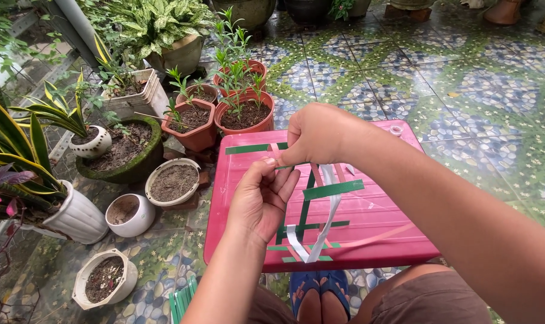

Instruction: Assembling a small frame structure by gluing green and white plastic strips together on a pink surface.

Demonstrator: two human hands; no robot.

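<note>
Right forearm: nearest the viewer, crossing from lower right toward the table centre.
Tiled floor (464,78): mossy patterned tiles all round the work spot.
Pink table (248,240): low plastic top, directly beneath both hands.
Potted plants: a cluster to the left; terracotta pots (246,114) with green shoots just behind the table, white pots (130,214) of bare soil beside it.
Woven strips (313,207): green, white and pink bands crossing each other, partly lying on the table, partly lifted; one white strip (329,210) hangs from the hands down to the table's near edge.
Right hand (317,135): above the table, fingers curled together, pinching the upper ends of the strips.
Left hand (261,201): just below the right, thumb pressed against bent fingers, nipping a strip end.
Blue sandals (317,288): under the table edge.
</note>
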